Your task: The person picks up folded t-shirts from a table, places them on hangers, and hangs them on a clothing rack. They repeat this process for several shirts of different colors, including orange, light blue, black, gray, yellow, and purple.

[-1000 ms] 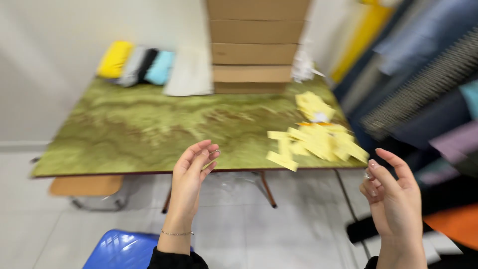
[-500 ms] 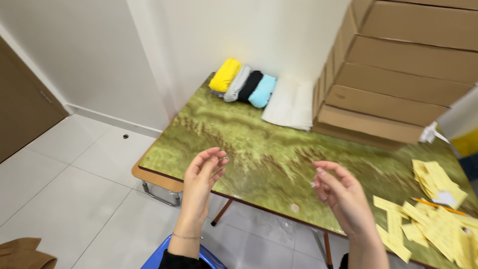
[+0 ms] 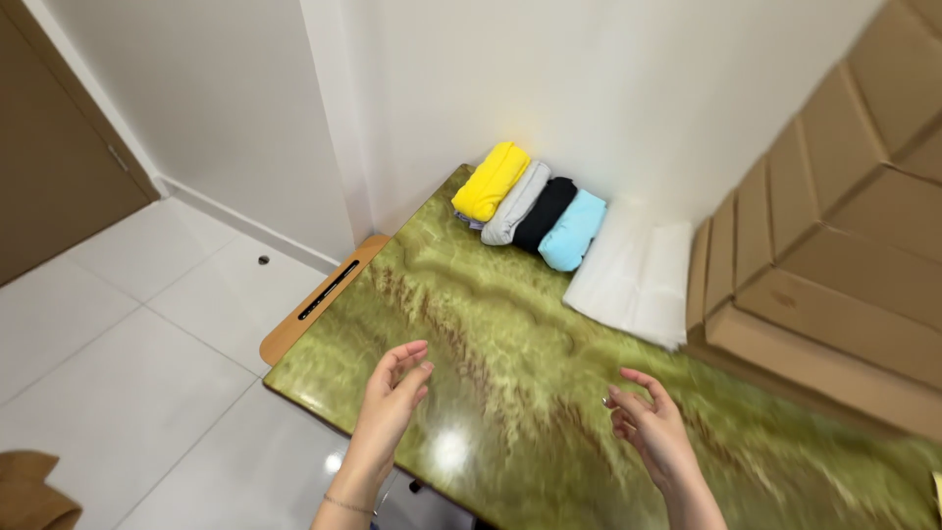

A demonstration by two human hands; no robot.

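Observation:
My left hand [image 3: 391, 400] hovers over the near edge of a green marbled table [image 3: 510, 324], fingers apart and curled, holding nothing. My right hand [image 3: 653, 430] floats above the table farther right, also empty with loose fingers. At the far corner lie rolled cloths side by side: yellow [image 3: 490, 182], grey [image 3: 516, 202], black [image 3: 546, 213] and light blue [image 3: 574, 230]. A white folded sheet [image 3: 633, 278] lies just right of them. Both hands are well short of the cloths.
Stacked brown cardboard boxes [image 3: 834, 245] stand on the table's right side. A white wall [image 3: 471, 88] runs behind the table. A wooden board [image 3: 319, 299] pokes out under the table's left edge. White floor tiles [image 3: 128, 344] and a brown door [image 3: 49, 157] are at left.
The view has swung left and closer to the table; the yellow paper pieces at the right have left the frame. Both hands stay raised and empty over the table.

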